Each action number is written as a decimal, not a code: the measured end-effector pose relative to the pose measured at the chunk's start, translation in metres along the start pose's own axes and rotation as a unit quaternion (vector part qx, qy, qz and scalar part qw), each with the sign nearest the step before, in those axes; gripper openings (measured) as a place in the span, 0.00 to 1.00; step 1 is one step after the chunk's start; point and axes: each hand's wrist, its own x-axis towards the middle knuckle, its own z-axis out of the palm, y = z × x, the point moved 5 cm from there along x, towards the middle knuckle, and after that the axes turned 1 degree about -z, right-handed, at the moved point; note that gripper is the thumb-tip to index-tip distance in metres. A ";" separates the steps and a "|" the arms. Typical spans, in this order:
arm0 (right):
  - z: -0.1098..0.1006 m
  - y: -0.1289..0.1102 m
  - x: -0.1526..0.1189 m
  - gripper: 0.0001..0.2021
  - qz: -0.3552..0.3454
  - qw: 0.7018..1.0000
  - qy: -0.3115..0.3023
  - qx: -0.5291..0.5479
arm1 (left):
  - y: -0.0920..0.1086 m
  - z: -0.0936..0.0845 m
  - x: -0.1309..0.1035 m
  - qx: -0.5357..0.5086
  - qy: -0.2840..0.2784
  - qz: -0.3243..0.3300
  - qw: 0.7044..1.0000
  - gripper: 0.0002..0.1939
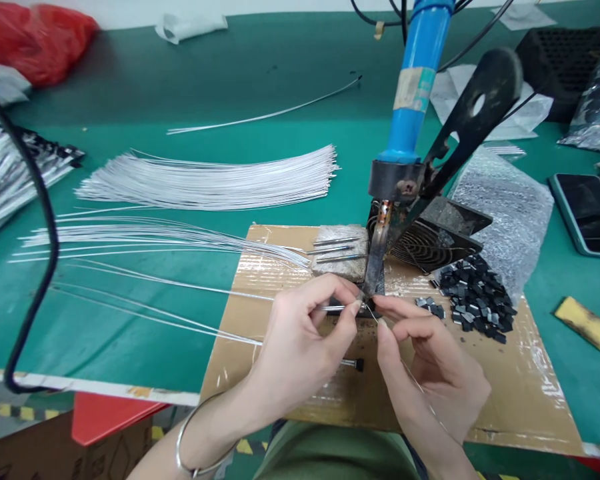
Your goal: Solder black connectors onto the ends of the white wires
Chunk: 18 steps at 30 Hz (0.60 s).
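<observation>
My left hand [300,347] pinches a thin white wire [240,292] by its end under the soldering iron [410,107]. The iron is blue-handled, clamped tip-down, and its hot end [377,260] meets the work between my fingertips. Between the thumb and fingers of my right hand [433,360] runs a thin strand of solder wire [427,397], its end at the iron's tip. The exact joint is too small and partly covered by my fingers. Below my left hand lies another wire with a black connector [360,365].
Cardboard [525,393] covers the work spot. Small black connectors [480,300] are heaped at right, near a coiled iron stand [420,247]. White wire bundles [210,180] lie at left. A phone [587,213] and yellow sponge [587,323] sit far right. A black cable [35,180] hangs at left.
</observation>
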 end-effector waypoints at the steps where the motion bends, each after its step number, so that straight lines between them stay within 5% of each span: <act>1: 0.000 0.000 0.000 0.08 -0.001 1.000 0.001 -0.002 | 0.000 0.000 0.000 -0.002 0.000 0.001 1.000 0.08; 18: 0.000 0.000 0.000 0.08 0.007 1.000 0.005 -0.004 | 0.000 0.000 -0.002 -0.002 -0.003 -0.002 1.000 0.08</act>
